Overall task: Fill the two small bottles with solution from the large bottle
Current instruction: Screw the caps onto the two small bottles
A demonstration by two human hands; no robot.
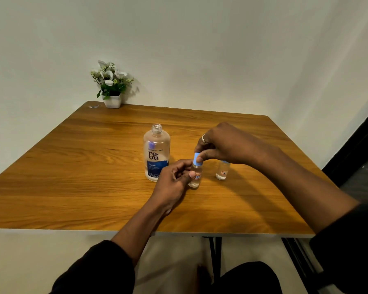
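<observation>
My left hand [174, 179] pinches a small bottle [195, 177] standing mid-table [72, 177]; my right hand [219, 143] grips its blue cap [197, 159] from above. The uncapped large bottle [156, 153] stands just left, the second small bottle [222, 171] just right, all well back from the near edge, broad wood stretching left

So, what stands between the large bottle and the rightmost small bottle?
The other small bottle, gripped by the left hand; the right hand pinches its blue cap. Head view.
</observation>
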